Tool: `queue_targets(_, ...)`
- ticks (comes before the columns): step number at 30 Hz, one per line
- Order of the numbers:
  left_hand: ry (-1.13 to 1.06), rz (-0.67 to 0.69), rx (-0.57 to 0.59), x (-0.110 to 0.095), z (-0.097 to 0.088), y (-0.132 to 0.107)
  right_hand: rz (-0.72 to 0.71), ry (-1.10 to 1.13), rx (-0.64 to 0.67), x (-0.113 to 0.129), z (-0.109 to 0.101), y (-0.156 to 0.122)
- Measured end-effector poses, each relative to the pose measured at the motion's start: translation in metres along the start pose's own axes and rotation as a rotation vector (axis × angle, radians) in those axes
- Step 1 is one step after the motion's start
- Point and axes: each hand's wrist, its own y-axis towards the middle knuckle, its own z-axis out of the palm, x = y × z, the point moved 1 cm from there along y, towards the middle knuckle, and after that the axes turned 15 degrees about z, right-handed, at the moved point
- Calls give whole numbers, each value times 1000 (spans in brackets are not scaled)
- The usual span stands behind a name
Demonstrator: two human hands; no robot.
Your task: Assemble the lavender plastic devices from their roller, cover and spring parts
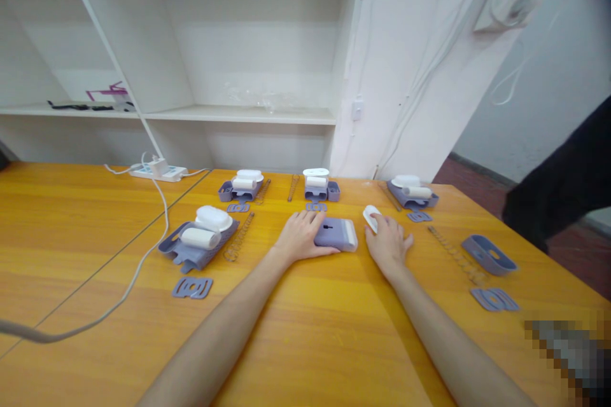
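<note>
My left hand [300, 235] is wrapped round the near end of a purple plastic housing [334, 234] lying on the table, its thumb along the lower side. The housing has a small dark slot on top and a whitish translucent right end. To its right, my right hand [387, 243] grips a white oval cap [371, 216], its fingertips on the cap's right side. Cap and housing are apart. Right of that hand lie a coil spring [457, 254], a purple oval ring-shaped part [489, 254] and a flat purple plate with cut-outs [494, 299].
Similar part sets stand around: a purple housing with white pieces [198, 241] at left, others at back left [243, 184], back middle [316, 184] and back right [413, 192]. A power strip [160, 170] trails a cable [143, 261]. White shelves [252, 44] rise behind; a dark-clothed person [563, 165] is at right.
</note>
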Motion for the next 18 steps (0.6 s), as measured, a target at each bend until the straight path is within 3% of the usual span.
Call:
queue_targets(5, -12, 7, 8, -1, 0, 0, -24, 140, 42, -2, 1, 3)
queue_targets(10, -29, -3, 2, -1, -1, 0, -146, 413, 19, 3, 3, 4)
queue_targets(18, -77, -11, -61, 1, -4, -1, -174, 682, 29, 23, -18, -15)
